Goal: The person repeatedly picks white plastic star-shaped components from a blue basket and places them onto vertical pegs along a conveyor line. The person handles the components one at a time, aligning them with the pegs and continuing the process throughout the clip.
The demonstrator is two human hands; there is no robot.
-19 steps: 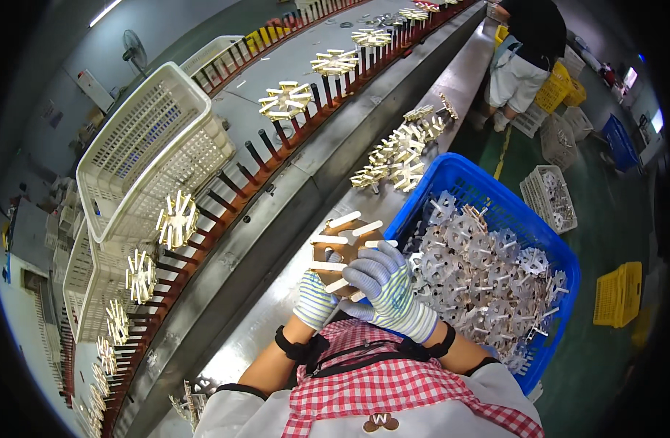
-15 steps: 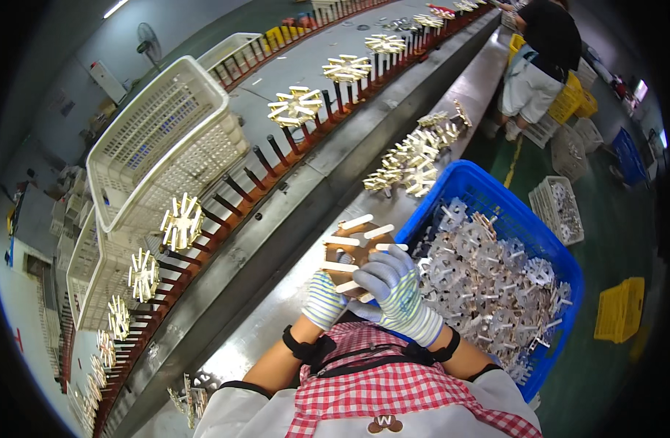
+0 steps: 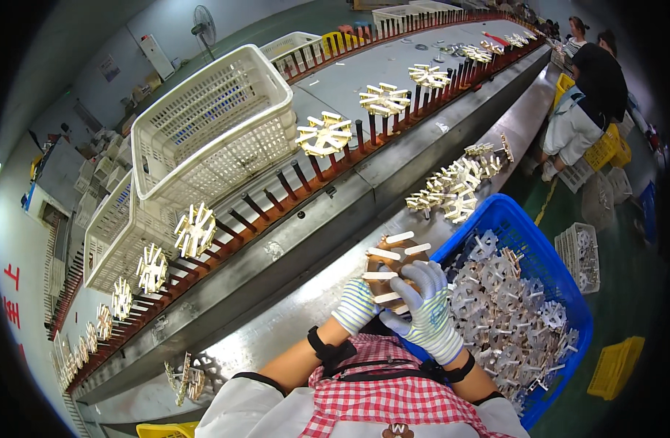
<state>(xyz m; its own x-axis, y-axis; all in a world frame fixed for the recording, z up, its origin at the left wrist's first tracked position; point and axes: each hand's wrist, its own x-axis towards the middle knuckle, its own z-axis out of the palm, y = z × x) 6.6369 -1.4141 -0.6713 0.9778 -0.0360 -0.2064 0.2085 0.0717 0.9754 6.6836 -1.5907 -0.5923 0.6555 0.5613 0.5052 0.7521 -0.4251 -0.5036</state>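
My gloved left hand (image 3: 355,305) is closed on the lower left edge of a round brass-coloured metal plate with white bars (image 3: 382,266) spread around it. Bent over the same plate from the right is my gloved right hand (image 3: 430,310), its fingers closed at the lower right bars. The right fingers partly cover the plate. Both hands are above the steel ledge, left of a blue crate (image 3: 584,314) heaped with grey metal plates (image 3: 499,314). Further along the ledge lies a pile of similar barred plates (image 3: 459,182).
Beyond the ledge, a curved line of dark upright pegs (image 3: 300,174) carries several barred plates (image 3: 324,133). White plastic crates (image 3: 211,120) stand behind the pegs. A person in dark clothing (image 3: 596,80) is at the far right. A yellow crate (image 3: 617,367) sits on the green floor.
The view has turned, so the surroundings sit further right or lower in the picture. Both hands stay on the barred plate, and the right fingers have shifted slightly on it.
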